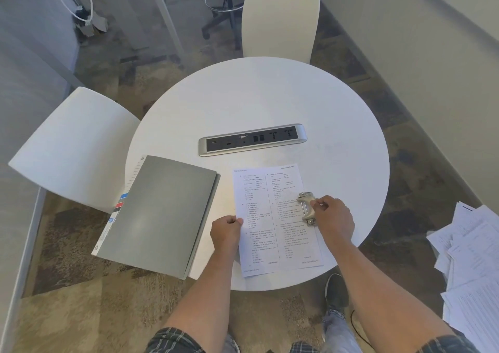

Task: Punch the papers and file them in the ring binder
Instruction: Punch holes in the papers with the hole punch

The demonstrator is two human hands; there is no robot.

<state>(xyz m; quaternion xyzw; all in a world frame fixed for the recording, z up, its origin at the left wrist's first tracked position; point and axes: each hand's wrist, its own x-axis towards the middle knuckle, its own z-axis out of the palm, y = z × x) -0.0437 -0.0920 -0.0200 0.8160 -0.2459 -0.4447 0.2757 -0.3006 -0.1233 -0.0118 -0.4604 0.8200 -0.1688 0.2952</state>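
The right hand (pixel 333 219) has its fingers closed on the hole punch (pixel 307 206), which sits on the right edge of the printed paper (pixel 272 217). The left hand (pixel 226 231) pinches the paper's left edge between thumb and curled fingers. The paper lies flat on the near part of the round white table (pixel 256 104). Just left of it lies the closed grey binder (pixel 159 215), overhanging the table's left edge. Farther off, a socket strip (pixel 252 139) is set in the tabletop. A loose heap of papers (pixel 472 266) lies at the far right.
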